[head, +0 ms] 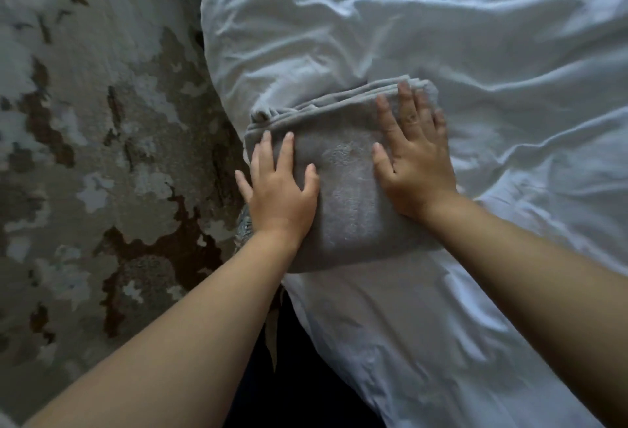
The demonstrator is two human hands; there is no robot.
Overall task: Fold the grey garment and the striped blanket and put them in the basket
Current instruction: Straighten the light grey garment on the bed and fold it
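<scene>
The grey garment [343,189] lies folded into a thick rectangle near the left edge of the white bed, its layered edges showing along the far side. My left hand [280,186] presses flat on its left part with fingers spread. My right hand [413,155] lies flat on its right part, fingers straight and reaching to the far corner. Neither the striped blanket nor the basket is in view.
The white bedsheet [475,71] is wrinkled and spreads to the right and far side. A patterned grey and brown carpet [85,155] covers the floor to the left of the bed. A bit of patterned fabric [243,227] peeks out under my left wrist.
</scene>
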